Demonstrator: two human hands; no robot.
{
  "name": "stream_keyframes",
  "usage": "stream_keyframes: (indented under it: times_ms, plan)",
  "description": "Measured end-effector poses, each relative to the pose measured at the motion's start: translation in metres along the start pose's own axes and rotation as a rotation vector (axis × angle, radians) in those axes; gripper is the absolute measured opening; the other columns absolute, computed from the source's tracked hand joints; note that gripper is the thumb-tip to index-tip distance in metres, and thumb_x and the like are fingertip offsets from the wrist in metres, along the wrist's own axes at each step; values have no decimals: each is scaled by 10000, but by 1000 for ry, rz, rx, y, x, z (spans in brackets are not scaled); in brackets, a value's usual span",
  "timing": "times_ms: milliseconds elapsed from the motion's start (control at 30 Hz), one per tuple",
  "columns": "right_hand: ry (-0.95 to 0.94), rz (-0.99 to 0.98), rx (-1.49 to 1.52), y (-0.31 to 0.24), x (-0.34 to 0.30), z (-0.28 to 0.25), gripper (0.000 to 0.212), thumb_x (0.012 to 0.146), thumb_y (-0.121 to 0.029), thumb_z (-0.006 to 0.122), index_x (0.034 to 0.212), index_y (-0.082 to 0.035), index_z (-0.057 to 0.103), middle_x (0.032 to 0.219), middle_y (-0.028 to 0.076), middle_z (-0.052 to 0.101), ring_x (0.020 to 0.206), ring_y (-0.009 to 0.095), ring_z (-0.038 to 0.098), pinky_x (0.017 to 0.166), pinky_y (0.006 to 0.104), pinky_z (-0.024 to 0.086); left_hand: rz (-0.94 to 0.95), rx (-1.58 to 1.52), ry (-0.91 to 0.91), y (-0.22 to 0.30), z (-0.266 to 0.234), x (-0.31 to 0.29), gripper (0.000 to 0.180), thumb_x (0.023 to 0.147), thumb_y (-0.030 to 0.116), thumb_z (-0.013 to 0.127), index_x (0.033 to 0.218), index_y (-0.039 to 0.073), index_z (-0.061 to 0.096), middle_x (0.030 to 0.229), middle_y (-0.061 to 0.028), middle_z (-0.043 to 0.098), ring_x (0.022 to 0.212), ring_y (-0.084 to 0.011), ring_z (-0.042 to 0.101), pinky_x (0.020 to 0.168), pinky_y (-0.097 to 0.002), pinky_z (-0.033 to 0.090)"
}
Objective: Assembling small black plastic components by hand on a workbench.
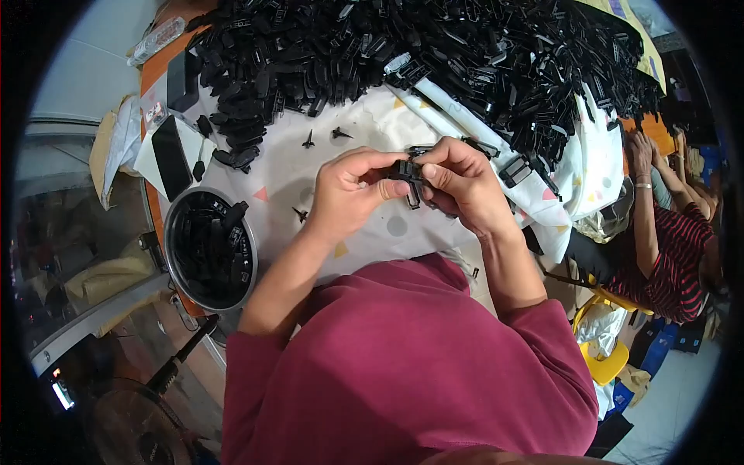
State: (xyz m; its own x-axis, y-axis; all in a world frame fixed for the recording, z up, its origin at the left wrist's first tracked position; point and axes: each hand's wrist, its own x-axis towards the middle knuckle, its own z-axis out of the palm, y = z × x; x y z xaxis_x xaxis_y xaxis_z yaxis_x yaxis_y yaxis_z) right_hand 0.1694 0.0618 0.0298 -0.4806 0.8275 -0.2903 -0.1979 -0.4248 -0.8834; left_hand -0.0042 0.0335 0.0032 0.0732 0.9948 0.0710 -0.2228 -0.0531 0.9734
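Note:
My left hand [349,194] and my right hand [461,186] meet over the white patterned cloth [364,128], both pinching one small black plastic part [406,172] between thumbs and fingertips. A thin black prong hangs down from the part. A huge heap of black plastic parts [418,54] fills the far side of the table, just beyond my hands. Three tiny black scraps [308,142] lie loose on the cloth near my left hand.
A round metal bowl [172,263] with several black parts sits at the table's left edge. A dark phone [170,157] lies beside it. Another person in a striped shirt [670,256] works at the right. A fan [136,434] stands at lower left.

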Motion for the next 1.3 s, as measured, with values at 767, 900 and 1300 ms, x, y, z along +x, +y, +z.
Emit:
stream_keyframes:
  times_ms: [767, 900, 1300]
  plan:
    - [46, -35, -434, 10, 8, -12, 222, 837, -109, 598, 1016, 18, 566, 809, 28, 607, 659, 83, 571, 576, 210, 450, -129, 530, 304, 32, -33, -37, 235, 804, 154, 612, 1005, 32, 613, 925, -59, 608, 822, -157, 541, 784, -304, 404]
    - [174, -247, -1178, 13, 7, -25, 272, 725, -86, 664, 985, -24, 617, 827, 101, 601, 723, 255, 587, 669, 302, 468, 154, 1810, 578, 56, -108, -88, 262, 771, 215, 630, 1013, 112, 631, 927, -74, 581, 881, -269, 518, 809, -390, 381]
    - [319, -677, -1507, 39, 32, -11, 185, 696, -62, 649, 878, -50, 618, 883, 51, 594, 759, 185, 530, 635, 292, 457, 304, 1504, 434, 7, -68, -27, 167, 730, 142, 651, 881, 75, 630, 919, -69, 593, 889, -280, 543, 775, -417, 427]
